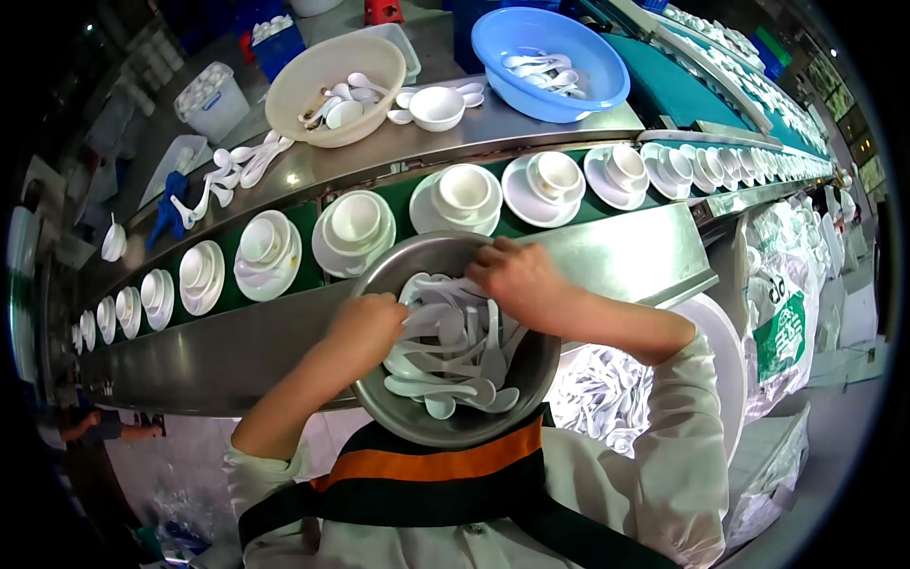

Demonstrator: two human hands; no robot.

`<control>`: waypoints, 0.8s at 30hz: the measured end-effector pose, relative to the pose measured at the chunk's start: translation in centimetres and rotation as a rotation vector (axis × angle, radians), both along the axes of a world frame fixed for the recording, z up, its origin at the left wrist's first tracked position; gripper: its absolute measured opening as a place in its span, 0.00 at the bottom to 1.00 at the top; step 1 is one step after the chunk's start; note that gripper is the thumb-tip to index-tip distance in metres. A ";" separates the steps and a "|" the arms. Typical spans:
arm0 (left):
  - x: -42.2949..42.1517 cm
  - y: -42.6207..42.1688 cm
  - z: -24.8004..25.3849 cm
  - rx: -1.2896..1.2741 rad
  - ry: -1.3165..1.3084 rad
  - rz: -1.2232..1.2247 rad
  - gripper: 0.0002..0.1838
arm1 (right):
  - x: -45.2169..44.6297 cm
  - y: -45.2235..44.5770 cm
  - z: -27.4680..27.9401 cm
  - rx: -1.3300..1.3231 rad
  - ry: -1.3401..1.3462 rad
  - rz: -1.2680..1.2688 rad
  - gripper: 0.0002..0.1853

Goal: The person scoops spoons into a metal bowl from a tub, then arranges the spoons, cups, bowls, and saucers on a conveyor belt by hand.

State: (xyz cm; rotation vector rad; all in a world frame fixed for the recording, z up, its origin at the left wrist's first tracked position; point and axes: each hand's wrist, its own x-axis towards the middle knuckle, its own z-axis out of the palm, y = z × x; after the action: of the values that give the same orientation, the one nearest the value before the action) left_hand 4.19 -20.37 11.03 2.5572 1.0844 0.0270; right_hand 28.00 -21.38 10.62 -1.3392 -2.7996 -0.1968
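A steel bowl [379, 384] filled with white spoons [453, 341] rests at the front edge of the steel counter, close to my body. My left hand [368, 327] is closed at the bowl's left side, its fingers curled over the spoons there; what it holds is hidden. At the upper right rim, my right hand [517, 275] has its fingers bent together over the spoons, and I cannot make out what is in them. Beyond the bowl, stacks of white plates and cups [460, 194] stand in a row on the green belt [308, 251].
Behind the belt, a cream basin [327, 71] and a blue basin [559, 47] hold spoons. Loose spoons [261, 161] and a small bowl [438, 109] lie between them and along the ledge. A large tub of spoons [607, 398] sits at lower right, beside plastic sacks [782, 303].
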 end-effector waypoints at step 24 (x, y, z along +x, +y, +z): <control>-4.7 10.1 -8.3 -0.089 -0.174 0.673 0.10 | 3.8 8.8 -8.0 -0.236 0.462 -0.501 0.13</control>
State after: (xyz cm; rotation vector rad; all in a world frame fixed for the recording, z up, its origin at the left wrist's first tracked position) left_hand -0.55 -10.25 2.77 1.9578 1.7639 0.3540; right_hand 31.79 -12.55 2.59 -1.8347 -2.1236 0.3960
